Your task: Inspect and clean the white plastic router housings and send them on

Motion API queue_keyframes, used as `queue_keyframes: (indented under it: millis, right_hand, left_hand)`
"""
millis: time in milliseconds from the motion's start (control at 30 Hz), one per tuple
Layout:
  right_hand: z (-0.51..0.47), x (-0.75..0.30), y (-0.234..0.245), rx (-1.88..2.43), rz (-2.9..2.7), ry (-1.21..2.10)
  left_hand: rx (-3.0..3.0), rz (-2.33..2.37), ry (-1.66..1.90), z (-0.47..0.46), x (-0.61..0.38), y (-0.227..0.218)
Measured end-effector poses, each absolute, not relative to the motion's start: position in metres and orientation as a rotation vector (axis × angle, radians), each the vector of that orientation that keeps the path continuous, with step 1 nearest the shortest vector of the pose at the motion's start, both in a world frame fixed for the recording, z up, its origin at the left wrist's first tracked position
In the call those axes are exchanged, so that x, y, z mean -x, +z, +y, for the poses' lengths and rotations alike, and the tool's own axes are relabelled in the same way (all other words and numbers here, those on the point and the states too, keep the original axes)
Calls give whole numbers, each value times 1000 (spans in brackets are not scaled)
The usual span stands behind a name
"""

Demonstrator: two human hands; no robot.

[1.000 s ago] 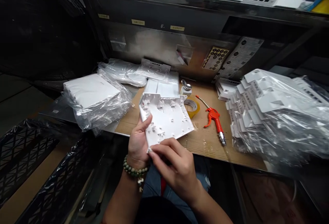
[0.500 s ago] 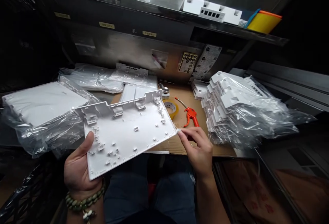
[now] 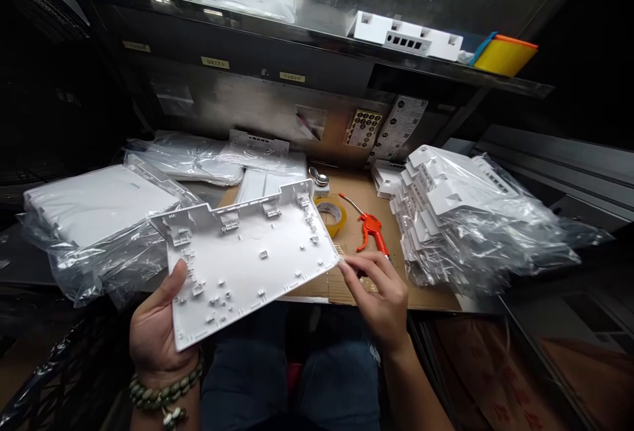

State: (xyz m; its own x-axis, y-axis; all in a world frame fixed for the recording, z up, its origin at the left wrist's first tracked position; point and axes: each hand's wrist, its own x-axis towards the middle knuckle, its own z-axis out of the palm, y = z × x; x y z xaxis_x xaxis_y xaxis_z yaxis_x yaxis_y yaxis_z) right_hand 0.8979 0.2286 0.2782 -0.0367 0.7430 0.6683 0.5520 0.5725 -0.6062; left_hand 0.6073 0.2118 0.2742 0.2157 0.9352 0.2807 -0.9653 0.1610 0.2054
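A white plastic housing cover (image 3: 247, 272), its inner side with clips and posts facing me, is held tilted above the bench edge. My left hand (image 3: 161, 319) grips its left end, thumb over the inner face and fingers hidden behind. At the right corner, my right hand (image 3: 379, 289) pinches with thumb and forefinger; whether only the cover's corner or also some small thing is between the fingertips, I cannot make out. Just beyond the cover lie a roll of yellow tape (image 3: 339, 218) and an orange air blow gun (image 3: 371, 228) on the cardboard (image 3: 396, 286).
Bagged white covers (image 3: 99, 206) are stacked on the left, and a tall pile of housings in clear plastic (image 3: 446, 200) stands on the right. A metal shelf (image 3: 317, 38) crosses above, bearing a white housing (image 3: 406, 35) and a yellow container (image 3: 505, 55). Sticker sheets (image 3: 364, 129) hang behind.
The view has tilted slightly up, so most things sit a little lower in the picture. Both hands keep their places on the cover, which has hardly moved.
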Motion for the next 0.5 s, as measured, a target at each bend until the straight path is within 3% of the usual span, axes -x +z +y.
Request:
queue_keyframes:
  millis: [200, 500]
  right_hand:
    - [253, -918, 273, 1207, -1715, 149]
    - [283, -897, 318, 1071, -1499, 175]
  left_hand:
    - [-268, 41, 1461, 210, -609, 277]
    - [-265, 153, 1414, 201, -612, 246]
